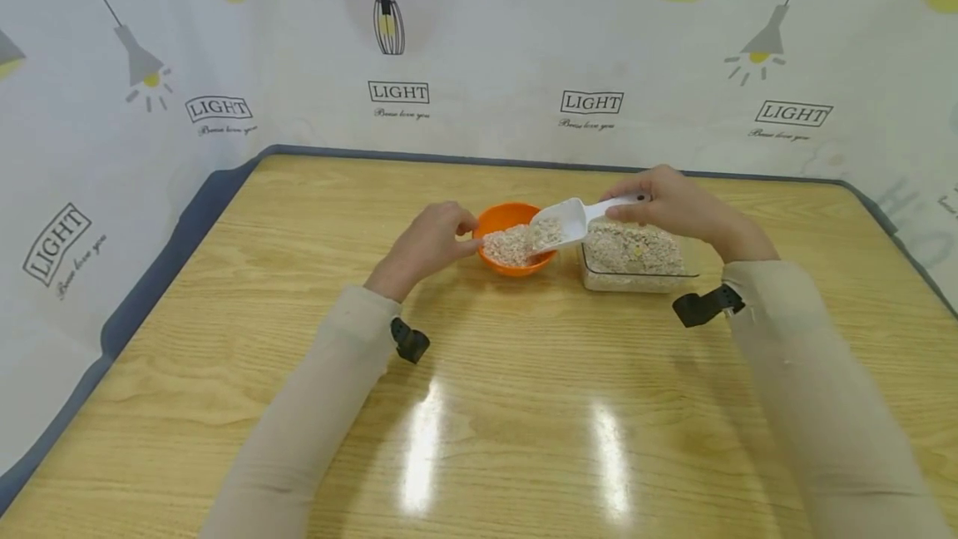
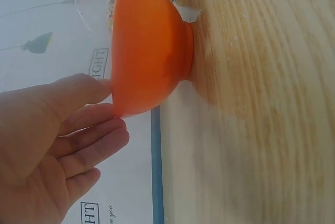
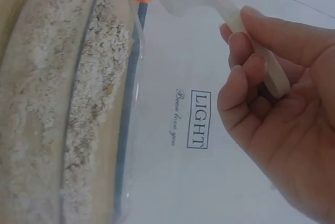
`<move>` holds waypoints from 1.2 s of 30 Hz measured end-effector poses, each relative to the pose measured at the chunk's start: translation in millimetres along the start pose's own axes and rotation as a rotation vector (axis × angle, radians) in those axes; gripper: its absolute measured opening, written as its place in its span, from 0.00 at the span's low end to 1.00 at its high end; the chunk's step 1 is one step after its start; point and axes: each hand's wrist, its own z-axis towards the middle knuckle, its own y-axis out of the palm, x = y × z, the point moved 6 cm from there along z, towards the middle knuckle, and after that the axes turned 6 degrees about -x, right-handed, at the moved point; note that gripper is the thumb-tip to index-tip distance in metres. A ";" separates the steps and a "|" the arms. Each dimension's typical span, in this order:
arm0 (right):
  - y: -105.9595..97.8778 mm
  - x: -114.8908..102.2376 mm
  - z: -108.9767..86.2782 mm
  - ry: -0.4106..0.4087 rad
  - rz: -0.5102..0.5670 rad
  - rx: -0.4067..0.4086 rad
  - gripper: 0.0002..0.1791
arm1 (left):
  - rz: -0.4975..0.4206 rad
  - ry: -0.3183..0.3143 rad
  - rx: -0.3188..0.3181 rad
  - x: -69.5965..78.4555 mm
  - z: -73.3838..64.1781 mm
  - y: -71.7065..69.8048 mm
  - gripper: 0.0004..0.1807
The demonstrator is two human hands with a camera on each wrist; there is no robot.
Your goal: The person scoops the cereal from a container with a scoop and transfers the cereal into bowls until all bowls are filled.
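Scoop (image 1: 575,219), tilted, with its mouth over the right side of the bowl (image 2: 149,51) and oats (image 1: 549,230) inside it. My right hand (image 1: 677,206) grips the handle, fingers curled round it; my left hand (image 1: 430,239) pinches the bowl's left rim between thumb and finger. The bowl, holding oats, stands upright on the table (image 1: 516,356); just right of it sits a clear tub (image 1: 636,282) of oats.
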 end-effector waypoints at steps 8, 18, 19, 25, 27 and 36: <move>-1.7 -17.5 6.2 -0.055 -0.143 0.006 0.14 | 0.000 -0.005 -0.005 0.0 0.1 0.0 0.08; 2.8 -32.3 8.7 -0.101 -0.199 0.028 0.12 | 0.004 -0.009 -0.003 -0.1 0.7 0.6 0.08; 3.1 -33.4 8.5 -0.105 -0.202 0.031 0.12 | 0.003 -0.011 -0.004 -0.3 0.7 0.7 0.08; 4.0 -37.2 8.3 -0.114 -0.198 0.037 0.12 | 0.001 -0.015 -0.004 -0.2 0.5 0.9 0.09; 4.6 -38.3 8.5 -0.120 -0.206 0.039 0.12 | 0.002 -0.016 -0.003 0.1 0.2 0.8 0.09; 11.0 -42.1 11.6 -0.143 -0.213 0.036 0.12 | 0.002 -0.010 0.001 1.1 -0.3 0.6 0.10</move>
